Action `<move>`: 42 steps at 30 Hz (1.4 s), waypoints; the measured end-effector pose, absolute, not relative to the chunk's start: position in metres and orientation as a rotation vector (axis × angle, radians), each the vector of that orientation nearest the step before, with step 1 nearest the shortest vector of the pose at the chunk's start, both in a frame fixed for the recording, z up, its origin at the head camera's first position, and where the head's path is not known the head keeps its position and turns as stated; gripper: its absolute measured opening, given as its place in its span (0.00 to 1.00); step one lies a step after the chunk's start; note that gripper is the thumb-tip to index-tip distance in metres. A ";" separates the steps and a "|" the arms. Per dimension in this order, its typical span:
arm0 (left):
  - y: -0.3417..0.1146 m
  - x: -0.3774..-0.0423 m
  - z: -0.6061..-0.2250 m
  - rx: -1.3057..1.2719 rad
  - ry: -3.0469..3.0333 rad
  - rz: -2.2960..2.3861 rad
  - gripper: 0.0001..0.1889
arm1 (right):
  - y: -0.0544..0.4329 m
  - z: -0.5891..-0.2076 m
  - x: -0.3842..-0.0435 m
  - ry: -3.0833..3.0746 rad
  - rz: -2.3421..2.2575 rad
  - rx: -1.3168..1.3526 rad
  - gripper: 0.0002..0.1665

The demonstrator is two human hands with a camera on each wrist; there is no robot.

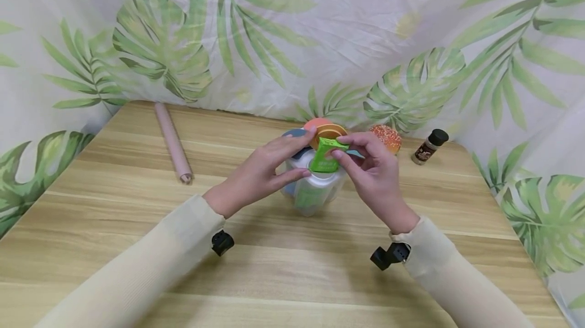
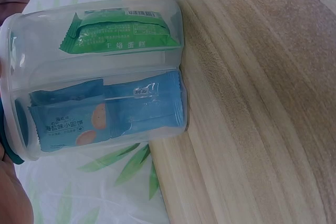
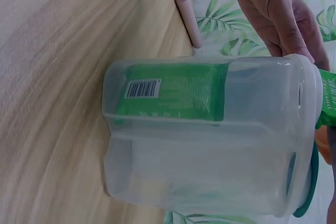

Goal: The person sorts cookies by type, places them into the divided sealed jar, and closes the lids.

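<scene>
A translucent divided container (image 1: 337, 191) stands on the table with coloured flip lids on top. My right hand (image 1: 377, 175) pinches a small green snack packet (image 1: 323, 161) between thumb and fingers, just over the front compartment's opening. On the container's left, my left hand (image 1: 262, 165) touches the front rim with its thumb, its extended fingers reaching to the raised orange lid (image 1: 330, 128). Through the container wall, the left wrist view shows another green packet (image 2: 123, 34) and blue packets (image 2: 142, 108) in separate compartments. In the right wrist view, the pinched packet (image 3: 328, 98) shows partly, at the rim.
A pinkish rolled-up item (image 1: 173, 142) lies on the left of the wooden table (image 1: 292, 277). Behind my right hand sits a round orange speckled object (image 1: 388, 137). A black-capped bottle (image 1: 429, 146) stands farther right. A leaf-print cloth (image 1: 274, 38) hangs at the back edge.
</scene>
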State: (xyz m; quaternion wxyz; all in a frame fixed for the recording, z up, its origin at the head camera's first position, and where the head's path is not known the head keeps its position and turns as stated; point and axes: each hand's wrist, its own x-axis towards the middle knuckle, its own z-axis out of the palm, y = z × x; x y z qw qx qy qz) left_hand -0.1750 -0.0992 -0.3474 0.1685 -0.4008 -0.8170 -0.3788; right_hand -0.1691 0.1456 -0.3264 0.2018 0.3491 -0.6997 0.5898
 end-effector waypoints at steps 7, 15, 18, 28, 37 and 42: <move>-0.099 -0.176 -0.348 -1.136 -2.325 -1.088 0.39 | 0.149 -0.322 -0.168 -2.003 1.444 1.051 0.16; -0.098 -0.177 -0.349 -1.135 -2.322 -1.090 0.39 | 0.150 -0.318 -0.166 -2.053 1.318 1.080 0.13; -0.099 -0.177 -0.349 -1.135 -2.312 -1.088 0.39 | 0.151 -0.318 -0.166 -2.101 1.212 1.098 0.13; -0.097 -0.177 -0.350 -1.143 -2.301 -1.109 0.38 | 0.157 -0.329 -0.165 -2.150 0.880 1.219 0.14; -0.098 -0.177 -0.349 -1.132 -2.313 -1.101 0.38 | 0.163 -0.323 -0.162 -2.237 0.673 1.299 0.12; -0.097 -0.177 -0.350 -1.130 -2.308 -1.101 0.38 | 0.164 -0.322 -0.160 -2.265 0.573 1.347 0.11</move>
